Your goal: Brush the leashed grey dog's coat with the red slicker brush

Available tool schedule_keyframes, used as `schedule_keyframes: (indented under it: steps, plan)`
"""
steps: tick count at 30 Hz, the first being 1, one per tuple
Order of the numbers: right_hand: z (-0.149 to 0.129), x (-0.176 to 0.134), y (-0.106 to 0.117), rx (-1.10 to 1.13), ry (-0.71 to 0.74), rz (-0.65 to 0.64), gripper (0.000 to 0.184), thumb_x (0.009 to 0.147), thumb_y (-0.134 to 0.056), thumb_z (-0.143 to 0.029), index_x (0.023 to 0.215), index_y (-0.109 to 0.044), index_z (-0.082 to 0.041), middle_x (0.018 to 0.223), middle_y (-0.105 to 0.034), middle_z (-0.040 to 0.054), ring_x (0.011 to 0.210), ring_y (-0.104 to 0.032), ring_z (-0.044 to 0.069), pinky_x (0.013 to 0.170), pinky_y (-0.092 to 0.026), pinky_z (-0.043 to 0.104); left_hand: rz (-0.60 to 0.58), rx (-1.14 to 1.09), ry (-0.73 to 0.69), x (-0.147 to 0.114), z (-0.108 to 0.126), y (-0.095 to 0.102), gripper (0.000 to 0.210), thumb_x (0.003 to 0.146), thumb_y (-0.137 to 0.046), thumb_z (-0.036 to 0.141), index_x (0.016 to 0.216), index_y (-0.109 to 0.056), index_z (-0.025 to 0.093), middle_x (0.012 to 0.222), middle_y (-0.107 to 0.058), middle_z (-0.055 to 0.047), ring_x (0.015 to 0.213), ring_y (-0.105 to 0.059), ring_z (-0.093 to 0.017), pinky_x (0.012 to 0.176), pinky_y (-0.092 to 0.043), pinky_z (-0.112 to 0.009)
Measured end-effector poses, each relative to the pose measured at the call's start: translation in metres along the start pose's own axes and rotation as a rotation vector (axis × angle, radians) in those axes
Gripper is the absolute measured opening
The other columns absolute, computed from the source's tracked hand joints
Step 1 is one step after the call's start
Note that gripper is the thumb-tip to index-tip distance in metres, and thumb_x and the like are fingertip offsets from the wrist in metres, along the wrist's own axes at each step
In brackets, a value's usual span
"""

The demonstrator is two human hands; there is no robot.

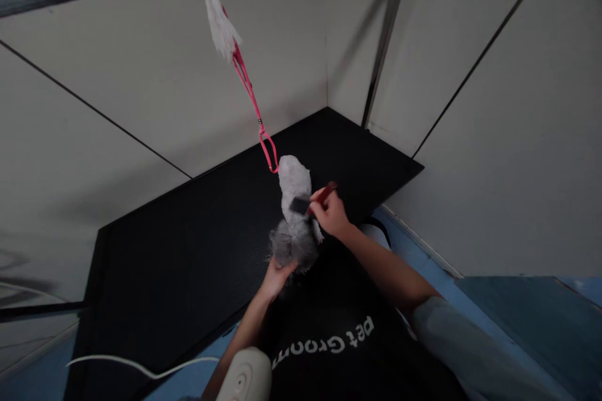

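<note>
A small dog (295,185) with a short white coat on its body and a fluffy grey end stands on the black table, close to its near edge. My left hand (281,276) cups the grey fur from below, its fingers partly hidden in the hair. In my right hand (330,212) is a slicker brush (300,205) with a reddish handle, closed in my fingers. The brush's dark flat head lies against the white coat on the dog's right-hand side in view.
A pink loop leash (247,84) hangs from above beside the dog, near a white tassel of cord (221,25). Pale walls border the black table (188,269). A white rounded device (247,376) and a white cable (155,376) are at the bottom, by my black apron (357,363).
</note>
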State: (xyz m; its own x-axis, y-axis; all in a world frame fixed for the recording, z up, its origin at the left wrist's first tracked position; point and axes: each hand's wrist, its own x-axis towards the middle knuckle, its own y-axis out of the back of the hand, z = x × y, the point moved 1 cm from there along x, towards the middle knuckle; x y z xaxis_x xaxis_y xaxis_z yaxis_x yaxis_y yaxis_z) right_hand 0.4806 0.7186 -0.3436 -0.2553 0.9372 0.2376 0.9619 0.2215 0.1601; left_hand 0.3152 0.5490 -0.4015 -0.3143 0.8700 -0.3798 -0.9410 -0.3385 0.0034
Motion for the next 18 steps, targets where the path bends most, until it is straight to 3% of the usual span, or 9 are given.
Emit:
schedule_keyframes:
  steps: [2, 3, 6, 7, 11, 15, 18]
  plan:
    - [0.001, -0.003, -0.005, 0.047, -0.009, -0.199, 0.015, 0.082, -0.065, -0.03, 0.094, -0.058, -0.023, 0.084, -0.071, 0.0021, 0.072, -0.069, 0.018, 0.07, -0.056, 0.032, -0.004, 0.006, 0.001, 0.0, 0.0, 0.001, 0.063, 0.053, -0.093, 0.054, 0.099, -0.073, 0.015, 0.107, -0.079, -0.016, 0.106, -0.071, -0.036, 0.106, -0.049, -0.049]
    - [0.002, -0.004, -0.006, 0.056, -0.018, -0.211, 0.015, 0.082, -0.065, -0.03, 0.094, -0.058, -0.023, 0.083, -0.071, 0.0019, 0.072, -0.069, 0.018, 0.07, -0.056, 0.031, -0.008, 0.004, -0.003, 0.0, -0.001, 0.001, 0.062, 0.055, -0.092, 0.054, 0.099, -0.073, 0.015, 0.108, -0.079, -0.016, 0.106, -0.071, -0.035, 0.105, -0.049, -0.048]
    - [0.005, -0.004, -0.004, 0.059, -0.025, 0.047, 0.016, 0.085, -0.062, -0.032, 0.097, -0.056, -0.023, 0.085, -0.069, 0.0023, 0.074, -0.069, 0.018, 0.071, -0.056, 0.032, -0.015, -0.012, 0.004, 0.001, -0.001, 0.003, 0.061, 0.055, -0.092, 0.051, 0.101, -0.074, 0.015, 0.107, -0.079, -0.015, 0.106, -0.071, -0.035, 0.104, -0.049, -0.047]
    - [0.007, -0.004, -0.003, 0.073, -0.019, 0.073, 0.016, 0.086, -0.061, -0.033, 0.097, -0.055, -0.023, 0.085, -0.069, 0.0021, 0.073, -0.069, 0.018, 0.071, -0.056, 0.031, -0.014, -0.019, 0.019, 0.002, -0.001, 0.003, 0.061, 0.054, -0.093, 0.05, 0.101, -0.075, 0.015, 0.106, -0.079, -0.015, 0.106, -0.072, -0.035, 0.104, -0.05, -0.047]
    - [0.014, -0.006, -0.009, 0.113, -0.018, -0.188, 0.014, 0.084, -0.063, -0.031, 0.093, -0.056, -0.023, 0.083, -0.069, 0.0007, 0.071, -0.068, 0.017, 0.067, -0.056, 0.03, -0.031, -0.059, 0.084, 0.003, 0.001, 0.008, 0.06, 0.052, -0.094, 0.048, 0.098, -0.075, 0.015, 0.106, -0.079, -0.014, 0.105, -0.072, -0.033, 0.106, -0.049, -0.047]
    - [0.019, -0.01, -0.011, 0.053, -0.023, 0.008, 0.018, 0.083, -0.064, -0.029, 0.099, -0.058, -0.023, 0.092, -0.07, 0.0043, 0.076, -0.068, 0.018, 0.069, -0.056, 0.031, -0.072, -0.093, 0.105, 0.005, 0.005, 0.01, 0.06, 0.051, -0.095, 0.048, 0.096, -0.076, 0.015, 0.106, -0.079, -0.014, 0.103, -0.072, -0.032, 0.106, -0.049, -0.046]
    - [0.019, -0.013, -0.015, 0.099, -0.001, -0.145, 0.018, 0.082, -0.065, -0.029, 0.099, -0.059, -0.023, 0.086, -0.069, 0.0027, 0.07, -0.067, 0.017, 0.064, -0.055, 0.029, -0.083, -0.089, 0.144, 0.007, 0.006, 0.011, 0.062, 0.049, -0.096, 0.044, 0.099, -0.076, 0.014, 0.104, -0.08, -0.015, 0.101, -0.073, -0.032, 0.105, -0.049, -0.046]
